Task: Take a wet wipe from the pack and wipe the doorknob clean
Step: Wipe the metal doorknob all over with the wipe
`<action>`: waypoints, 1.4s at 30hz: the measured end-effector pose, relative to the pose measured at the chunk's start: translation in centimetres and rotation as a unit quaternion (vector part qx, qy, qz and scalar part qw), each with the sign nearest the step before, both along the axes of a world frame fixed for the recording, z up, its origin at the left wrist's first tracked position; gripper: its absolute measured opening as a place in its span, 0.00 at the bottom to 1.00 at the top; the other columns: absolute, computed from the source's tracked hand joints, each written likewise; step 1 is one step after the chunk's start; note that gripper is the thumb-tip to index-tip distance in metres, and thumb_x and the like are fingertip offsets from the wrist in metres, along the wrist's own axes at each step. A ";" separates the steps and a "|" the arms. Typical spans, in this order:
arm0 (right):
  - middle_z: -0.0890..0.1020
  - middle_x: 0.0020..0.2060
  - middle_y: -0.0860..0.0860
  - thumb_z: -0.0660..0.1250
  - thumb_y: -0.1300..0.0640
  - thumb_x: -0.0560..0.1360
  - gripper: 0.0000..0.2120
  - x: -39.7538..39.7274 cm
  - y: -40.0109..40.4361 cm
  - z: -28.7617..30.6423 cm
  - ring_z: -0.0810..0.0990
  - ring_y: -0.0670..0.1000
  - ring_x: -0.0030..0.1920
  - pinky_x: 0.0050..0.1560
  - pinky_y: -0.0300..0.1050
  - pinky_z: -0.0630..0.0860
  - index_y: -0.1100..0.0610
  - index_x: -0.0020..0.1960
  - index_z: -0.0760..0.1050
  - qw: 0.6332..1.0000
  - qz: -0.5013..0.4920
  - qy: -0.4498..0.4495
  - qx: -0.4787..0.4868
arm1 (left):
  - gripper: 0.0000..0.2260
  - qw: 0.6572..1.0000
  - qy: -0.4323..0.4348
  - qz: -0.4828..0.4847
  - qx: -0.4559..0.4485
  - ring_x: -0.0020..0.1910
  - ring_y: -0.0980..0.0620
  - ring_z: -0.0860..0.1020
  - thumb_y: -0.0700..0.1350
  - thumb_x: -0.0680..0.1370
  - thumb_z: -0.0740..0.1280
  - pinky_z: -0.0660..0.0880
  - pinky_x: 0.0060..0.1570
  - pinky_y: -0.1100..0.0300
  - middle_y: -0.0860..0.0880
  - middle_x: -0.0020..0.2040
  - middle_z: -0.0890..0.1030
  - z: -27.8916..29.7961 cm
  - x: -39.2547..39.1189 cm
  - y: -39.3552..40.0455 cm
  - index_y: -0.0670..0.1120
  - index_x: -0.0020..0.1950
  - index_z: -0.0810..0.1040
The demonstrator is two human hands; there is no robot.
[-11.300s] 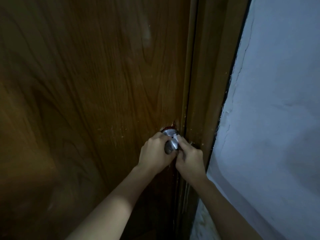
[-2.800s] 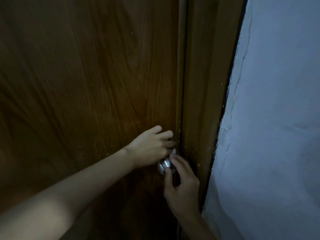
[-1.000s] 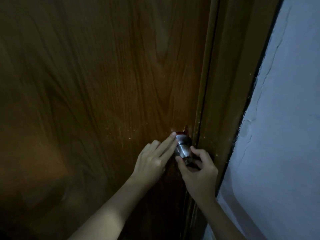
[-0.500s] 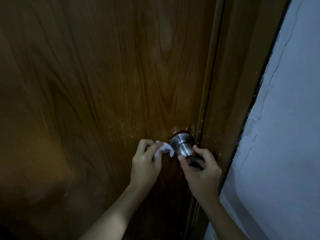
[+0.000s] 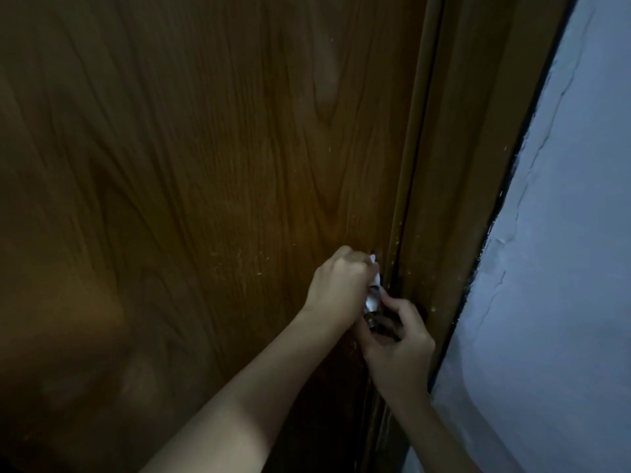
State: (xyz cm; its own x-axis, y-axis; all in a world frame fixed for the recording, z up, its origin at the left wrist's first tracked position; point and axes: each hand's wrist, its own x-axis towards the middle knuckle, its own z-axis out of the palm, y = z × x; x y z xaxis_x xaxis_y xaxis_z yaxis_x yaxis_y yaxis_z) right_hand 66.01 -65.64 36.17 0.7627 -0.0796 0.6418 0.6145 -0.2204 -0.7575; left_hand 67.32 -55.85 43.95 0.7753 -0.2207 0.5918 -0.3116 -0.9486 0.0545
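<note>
A: What is the left hand (image 5: 338, 285) doing?

B: It is curling into a fist around a crumpled white wet wipe (image 5: 375, 276), pressing it against the top of the doorknob (image 5: 371, 303). Only a bit of the wipe is showing past the knuckles, on the side facing the door frame (image 5: 454, 199).

A: And the right hand (image 5: 397, 349)?

B: It is coming up from below and closing on the doorknob's lower part, thumb on the near side, fingers wrapping toward the frame side. The two hands are nearly touching.

A: Where is the knob sitting?

B: It is sticking out of the wooden door (image 5: 205, 165) close to the door's right edge, just beside the frame. Most of it is hiding between the hands; a strip of shiny metal is showing between them.

A: Anything else showing?

B: A pale wall (image 5: 563, 268) with thin cracks is running down the right side, beyond the frame. The light is dim, so fine detail on the knob is hard to make out.
</note>
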 end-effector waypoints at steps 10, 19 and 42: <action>0.80 0.47 0.52 0.76 0.65 0.64 0.19 -0.1 0.0 0.1 0.80 0.43 0.48 0.39 0.30 0.78 0.57 0.53 0.76 1.000 -0.002 0.012 0.009 | 0.08 0.996 -0.014 0.016 -0.083 0.49 0.44 0.79 0.33 0.70 0.66 0.79 0.42 0.52 0.43 0.48 0.83 -1.0 -0.5 0.3 0.39 0.46 0.82; 0.80 0.46 0.50 0.75 0.66 0.65 0.19 -0.2 0.0 0.1 0.80 0.44 0.47 0.40 0.32 0.79 0.56 0.53 0.76 1.000 0.013 0.012 0.018 | 0.06 0.998 0.032 -0.053 -0.020 0.52 0.47 0.76 0.35 0.72 0.64 0.75 0.48 0.56 0.44 0.46 0.82 0.1 0.9 0.0 0.40 0.44 0.80; 0.78 0.49 0.50 0.76 0.62 0.64 0.19 -0.2 0.1 -0.2 0.81 0.49 0.48 0.39 0.32 0.79 0.60 0.53 0.76 1.000 -0.020 -0.001 0.008 | 0.11 0.881 -0.060 0.131 -0.451 0.42 0.59 0.77 0.35 0.72 0.69 0.72 0.39 0.79 0.47 0.47 0.82 -4.6 -2.4 0.3 0.42 0.53 0.80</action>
State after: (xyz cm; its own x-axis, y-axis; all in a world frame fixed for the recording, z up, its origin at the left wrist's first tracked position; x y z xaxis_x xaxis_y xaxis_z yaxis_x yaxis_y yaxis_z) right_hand 65.81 -65.54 35.97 0.7580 -0.1200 0.6411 0.6063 -0.2325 -0.7605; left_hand 64.96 -55.52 39.34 0.6493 0.5581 0.5167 -0.1444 -0.5765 0.8042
